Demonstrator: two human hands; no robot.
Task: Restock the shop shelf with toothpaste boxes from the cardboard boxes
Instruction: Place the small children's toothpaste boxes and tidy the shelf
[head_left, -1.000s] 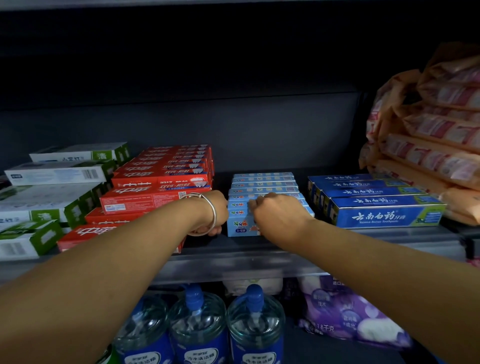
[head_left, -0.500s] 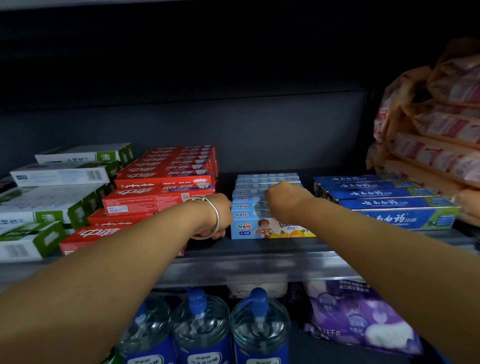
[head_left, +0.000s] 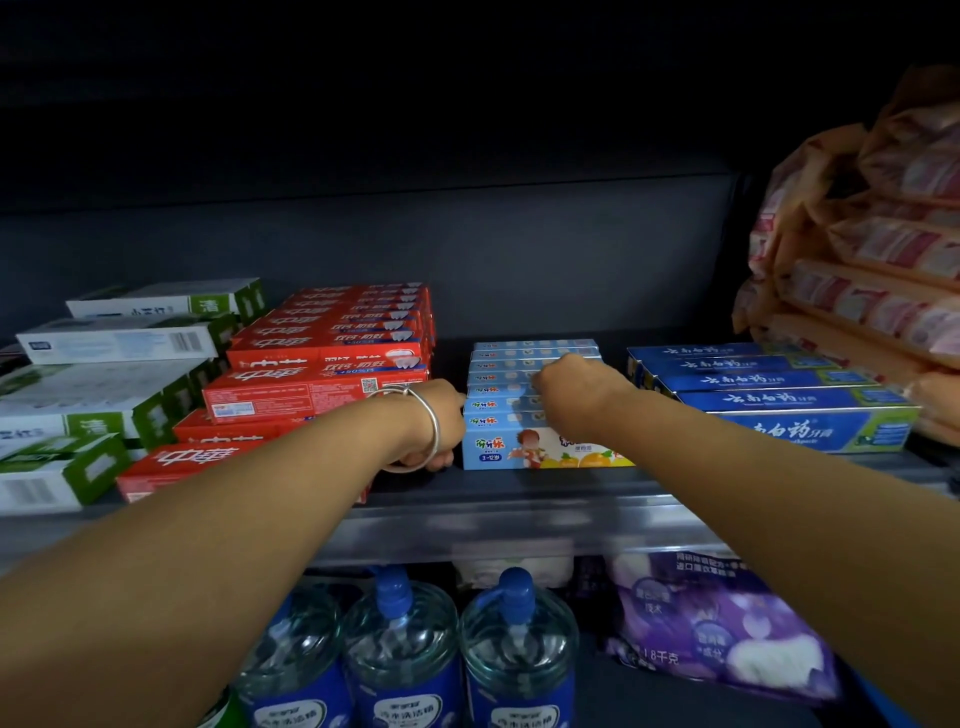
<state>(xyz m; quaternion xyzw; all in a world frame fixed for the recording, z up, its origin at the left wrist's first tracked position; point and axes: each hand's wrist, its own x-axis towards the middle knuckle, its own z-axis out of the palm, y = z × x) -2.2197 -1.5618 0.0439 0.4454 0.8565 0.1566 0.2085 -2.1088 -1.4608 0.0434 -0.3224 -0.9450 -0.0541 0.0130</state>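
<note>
Dark grey metal shelf (head_left: 519, 499) at chest height, dimly lit, with a dark back panel behind it. I am reaching in with both arms.

My left hand (head_left: 436, 431), a silver bangle (head_left: 426, 421) on its wrist, presses against the left end of a row of light blue children's toothpaste boxes (head_left: 519, 447) in the middle of the shelf. Its fingers curl out of sight behind the hand, so I cannot tell whether they grip anything. My right hand (head_left: 576, 389) rests on top of the same row, fingers curled down onto the box tops; whether they pinch one box is hidden.

These boxes look light, stiff and thin-walled, with smooth printed card that could slide. I judge it best to take them by the long side faces, gently, since the corners would crush.

Just left of my left hand sit stacked red toothpaste boxes (head_left: 322, 384), close enough to crowd my wrist. Farther left are green and white boxes (head_left: 98, 395). Right of the row, a small gap apart, lie dark blue toothpaste boxes (head_left: 789, 405), and beyond them stacked orange packets (head_left: 872, 291). Below the shelf stand water bottles (head_left: 400, 644) with blue caps and a purple pack (head_left: 722, 623). No cardboard boxes are in view.
</note>
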